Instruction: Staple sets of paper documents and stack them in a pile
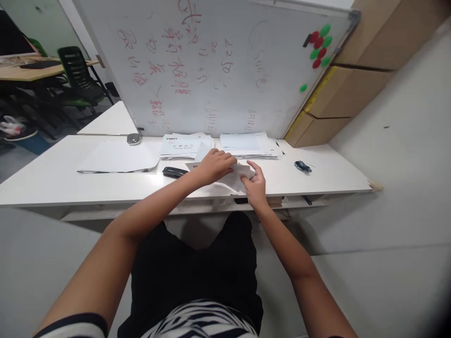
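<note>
Several white paper sheets, bent and tilted, are between my two hands over the front part of the desk. My left hand curls its fingers over their upper left side. My right hand pinches the right edge, thumb on top and index finger stretched along the far side. A black stapler lies just left of the sheets, partly behind my left forearm. Behind my hands lie a stack of printed papers and a second stack to its right.
A wide pile of blank paper lies at the left, with a small grey-and-black device behind it. A dark staple remover-like tool rests at the right. The whiteboard stands along the back edge, beside stacked cardboard boxes.
</note>
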A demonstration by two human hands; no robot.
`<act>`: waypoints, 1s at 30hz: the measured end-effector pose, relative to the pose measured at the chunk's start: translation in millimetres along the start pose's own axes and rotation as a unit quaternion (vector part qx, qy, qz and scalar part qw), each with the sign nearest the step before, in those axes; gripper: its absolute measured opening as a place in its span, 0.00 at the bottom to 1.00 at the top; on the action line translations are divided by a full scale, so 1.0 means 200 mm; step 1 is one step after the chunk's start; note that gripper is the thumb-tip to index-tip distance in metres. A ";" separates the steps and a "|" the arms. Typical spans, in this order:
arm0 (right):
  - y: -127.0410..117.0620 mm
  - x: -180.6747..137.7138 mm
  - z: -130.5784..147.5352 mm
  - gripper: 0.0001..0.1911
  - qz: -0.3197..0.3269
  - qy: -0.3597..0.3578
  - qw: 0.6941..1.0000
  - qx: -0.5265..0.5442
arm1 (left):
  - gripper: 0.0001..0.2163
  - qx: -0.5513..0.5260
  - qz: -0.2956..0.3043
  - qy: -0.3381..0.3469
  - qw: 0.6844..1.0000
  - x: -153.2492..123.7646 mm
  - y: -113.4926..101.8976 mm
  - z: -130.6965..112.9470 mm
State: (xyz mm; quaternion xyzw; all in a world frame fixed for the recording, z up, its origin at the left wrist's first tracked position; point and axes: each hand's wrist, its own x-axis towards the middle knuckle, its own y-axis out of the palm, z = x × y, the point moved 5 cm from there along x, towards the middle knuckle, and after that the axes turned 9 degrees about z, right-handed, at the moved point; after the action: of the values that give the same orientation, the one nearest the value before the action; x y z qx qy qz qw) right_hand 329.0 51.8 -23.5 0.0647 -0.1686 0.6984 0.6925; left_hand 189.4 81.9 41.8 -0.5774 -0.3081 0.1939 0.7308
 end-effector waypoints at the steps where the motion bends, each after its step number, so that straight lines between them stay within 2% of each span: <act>1: 0.01 0.01 -0.04 0.27 -0.001 0.000 1.000 0.009 | 0.08 0.005 0.004 0.001 1.000 0.00 0.00 0.00; 3: 0.03 0.03 -0.11 0.29 -0.001 0.008 1.000 0.021 | 0.07 0.021 0.005 0.002 1.000 0.01 0.02 0.00; 8: 0.09 0.06 -0.30 0.48 -0.031 0.090 0.992 0.088 | 0.07 0.077 0.013 -0.010 0.997 -0.01 0.06 0.00; 12: 0.15 0.06 -0.34 0.52 -0.037 0.081 0.991 0.104 | 0.09 0.087 0.029 -0.058 0.994 -0.05 0.06 0.03; 16: 0.18 0.06 -0.26 0.51 -0.039 0.056 0.990 0.126 | 0.10 0.082 0.002 -0.077 0.994 -0.07 -0.01 0.04; 20: 0.15 0.07 -0.16 0.49 -0.086 0.009 0.993 0.082 | 0.09 0.063 -0.012 -0.087 0.994 -0.05 -0.04 0.05; 23: 0.10 0.07 -0.21 0.49 -0.112 0.022 0.992 0.052 | 0.10 0.044 0.024 -0.100 0.994 0.02 0.03 0.07; 27: 0.03 0.06 -0.34 0.44 -0.098 0.058 0.993 0.035 | 0.12 0.017 0.083 -0.100 0.991 0.11 0.16 0.09; 30: -0.01 0.07 -0.42 0.45 -0.083 0.082 0.993 0.027 | 0.10 -0.001 0.126 -0.075 0.989 0.15 0.20 0.09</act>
State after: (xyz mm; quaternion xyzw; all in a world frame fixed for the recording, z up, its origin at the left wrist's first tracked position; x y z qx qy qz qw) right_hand 342.3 92.3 -96.4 0.0393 -0.0866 0.6455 0.7578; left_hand 202.2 125.7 12.1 -0.5961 -0.2872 0.3266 0.6749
